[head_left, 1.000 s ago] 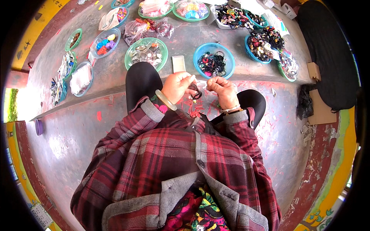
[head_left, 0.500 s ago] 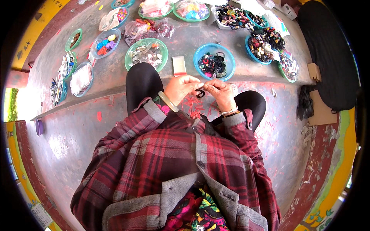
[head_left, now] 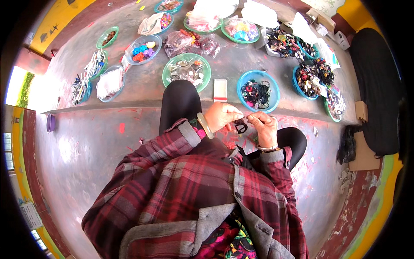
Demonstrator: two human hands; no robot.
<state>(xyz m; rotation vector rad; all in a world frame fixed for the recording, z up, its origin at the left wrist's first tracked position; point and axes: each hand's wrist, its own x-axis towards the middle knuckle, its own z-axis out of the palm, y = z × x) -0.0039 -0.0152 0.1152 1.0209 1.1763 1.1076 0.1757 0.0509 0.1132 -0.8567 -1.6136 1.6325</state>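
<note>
A small black loop (head_left: 240, 126) hangs at the close-set fingertips (head_left: 238, 115) of the bare left hand (head_left: 218, 117) and right hand (head_left: 265, 129), near a round blue plastic basin (head_left: 258, 75) of dark bands (head_left: 255, 93) on a grey concrete ledge (head_left: 146, 86).

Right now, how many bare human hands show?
2: the left hand, near the white rectangular tray, and the right hand, near the round blue plastic bowl; between them, a black looped band. No others show.
</note>
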